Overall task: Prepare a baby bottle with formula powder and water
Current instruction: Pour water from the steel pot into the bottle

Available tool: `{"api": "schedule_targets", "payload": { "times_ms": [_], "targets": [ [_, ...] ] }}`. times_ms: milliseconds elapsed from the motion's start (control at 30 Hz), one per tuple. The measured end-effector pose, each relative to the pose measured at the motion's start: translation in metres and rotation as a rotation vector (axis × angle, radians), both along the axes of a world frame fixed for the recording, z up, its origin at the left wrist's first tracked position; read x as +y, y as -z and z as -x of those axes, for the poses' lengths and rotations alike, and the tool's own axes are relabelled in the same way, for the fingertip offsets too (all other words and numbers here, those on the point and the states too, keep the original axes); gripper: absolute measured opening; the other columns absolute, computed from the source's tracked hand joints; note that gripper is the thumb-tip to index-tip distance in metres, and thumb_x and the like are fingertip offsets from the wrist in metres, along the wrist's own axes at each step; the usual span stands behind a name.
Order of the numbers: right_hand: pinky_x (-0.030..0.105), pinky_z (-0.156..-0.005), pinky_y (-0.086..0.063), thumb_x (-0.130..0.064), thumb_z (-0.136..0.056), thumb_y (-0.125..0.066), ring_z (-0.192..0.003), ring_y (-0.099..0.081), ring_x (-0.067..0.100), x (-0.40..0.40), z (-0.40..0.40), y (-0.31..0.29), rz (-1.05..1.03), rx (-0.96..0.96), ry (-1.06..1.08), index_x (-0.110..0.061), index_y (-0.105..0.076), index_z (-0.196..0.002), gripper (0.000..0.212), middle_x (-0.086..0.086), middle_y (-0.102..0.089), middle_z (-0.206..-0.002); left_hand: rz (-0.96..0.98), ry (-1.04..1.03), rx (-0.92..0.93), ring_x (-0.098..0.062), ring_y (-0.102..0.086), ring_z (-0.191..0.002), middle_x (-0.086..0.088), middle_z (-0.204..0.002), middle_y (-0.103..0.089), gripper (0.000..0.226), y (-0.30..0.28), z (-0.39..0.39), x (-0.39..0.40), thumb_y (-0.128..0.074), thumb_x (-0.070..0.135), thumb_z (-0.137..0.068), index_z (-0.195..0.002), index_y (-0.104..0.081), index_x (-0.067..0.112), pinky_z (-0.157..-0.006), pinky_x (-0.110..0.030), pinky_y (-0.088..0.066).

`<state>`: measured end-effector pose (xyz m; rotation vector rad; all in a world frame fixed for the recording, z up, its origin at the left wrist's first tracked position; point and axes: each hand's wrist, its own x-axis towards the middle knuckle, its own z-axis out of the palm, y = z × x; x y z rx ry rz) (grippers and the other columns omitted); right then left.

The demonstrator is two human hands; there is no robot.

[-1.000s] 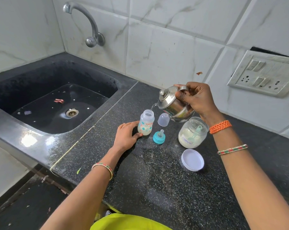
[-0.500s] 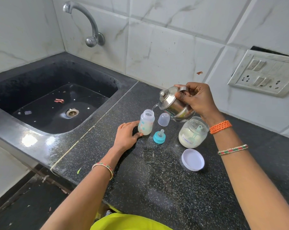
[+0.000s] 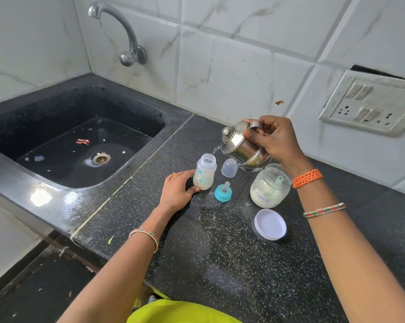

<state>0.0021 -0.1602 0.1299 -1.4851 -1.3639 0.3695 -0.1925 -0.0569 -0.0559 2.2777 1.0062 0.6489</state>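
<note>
Baby bottle (image 3: pixel 204 172) base hidden behind left hand (image 3: pixel 177 191) fingers (image 3: pixel 195 188).

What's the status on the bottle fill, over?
Right hand tilting steel kettle, water streaming into open baby bottle. Left hand steadying bottle base. Nipple ring and formula jar clear of pour.
</note>
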Motion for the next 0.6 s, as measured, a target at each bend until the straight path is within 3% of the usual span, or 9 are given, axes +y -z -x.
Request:
{"api": "schedule_targets", "payload": {
  "times_ms": [67, 200, 367, 600],
  "targets": [
    [0.01, -0.067, -0.047, -0.001, -0.074, -0.076, -0.09, -0.065, -0.008, 0.0006, 0.0, 0.0001, -0.002, 0.002, -0.001, -0.027, -0.059, -0.05, 0.039, -0.018, -0.072, -0.077, -0.001, 0.003, -0.001, -0.019, -0.048, -0.126, 0.003, -0.133, -0.058, 0.053, 0.0003, -0.0001, 0.0001, -0.067, 0.028, -0.084, -0.134, -0.049, 0.024, -0.109, -0.04, -0.025],
    [0.015, -0.075, -0.05, -0.004, -0.074, -0.076, -0.093, -0.066, -0.004, 0.0005, 0.0012, -0.0012, -0.016, -0.003, 0.01, -0.026, -0.056, -0.054, 0.036, 0.009, -0.071, -0.099, -0.003, 0.006, -0.014, -0.019, -0.05, -0.124, 0.004, -0.131, -0.06, 0.053, 0.0019, 0.0, 0.001, -0.068, 0.028, -0.083, -0.132, -0.051, 0.025, -0.109, -0.042, -0.029],
    [0.017, -0.077, -0.051, -0.005, -0.074, -0.077, -0.093, -0.066, -0.003, -0.0009, 0.002, -0.0035, -0.004, -0.032, 0.02, -0.029, -0.059, -0.057, 0.034, 0.005, -0.07, -0.098, 0.0, 0.006, -0.01, -0.018, -0.049, -0.125, 0.003, -0.133, -0.058, 0.054, 0.0017, -0.0004, 0.0009, -0.068, 0.027, -0.083, -0.134, -0.05, 0.024, -0.11, -0.041, -0.028],
    [0.023, -0.084, -0.053, -0.008, -0.074, -0.077, -0.096, -0.067, 0.0, -0.0017, 0.0014, -0.0068, 0.016, -0.054, 0.036, -0.018, -0.058, -0.06, 0.026, 0.003, -0.07, -0.098, -0.005, 0.007, 0.0, -0.018, -0.049, -0.125, 0.004, -0.133, -0.058, 0.054, 0.0021, -0.0007, 0.0013, -0.068, 0.027, -0.083, -0.134, -0.049, 0.024, -0.109, -0.04, -0.028]
  ]
}}
